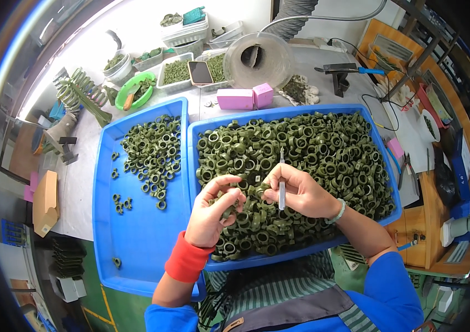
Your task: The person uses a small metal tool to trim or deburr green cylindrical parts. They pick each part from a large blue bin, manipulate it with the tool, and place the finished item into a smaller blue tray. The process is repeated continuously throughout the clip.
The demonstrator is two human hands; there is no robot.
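My left hand point(213, 213), with a red wristband, is curled around small green plastic ring parts point(232, 210) above the right-hand blue tray point(381, 166). My right hand point(301, 193) holds a slim metal hand tool point(281, 196) upright, its tip pointing away from me; a green ring piece sits by its thumb and fingertips. The tray below both hands is heaped with similar green rings point(318, 138). A second blue tray point(119, 232) on the left holds a looser pile of them point(152, 144).
Behind the trays are pink blocks point(235, 99), a phone point(199, 72) on tubs of green pieces, a green bowl point(132, 91) and a clear funnel point(260, 61) by a hose. A cardboard box point(47, 205) lies left; pliers point(409, 171) and a wooden frame point(456, 238) are right.
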